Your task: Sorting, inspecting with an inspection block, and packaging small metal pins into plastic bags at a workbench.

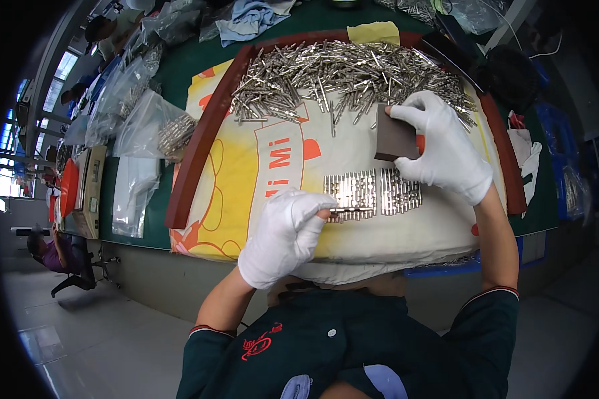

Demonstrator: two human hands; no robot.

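Note:
My left hand (285,229), in a white glove with bare fingertips showing, pinches a thin metal pin (350,210) that lies crosswise over the near end of a row of pins. That row (348,186) has its shiny, stepped metal pins laid side by side. A second row (400,194) sits just to its right, across a narrow gap. Above the rows my right hand (446,149), also gloved, grips a dark grey-brown rectangular block (395,136) between thumb and fingers. Farther back is a big loose pile of metal pins (346,70).
A dark red wooden frame (206,146) borders the yellow and white printed cloth (236,173) on the left, back and right. Clear plastic bags (143,126) with metal parts stand left, near a scale (90,189). A person (56,256) sits at the far left.

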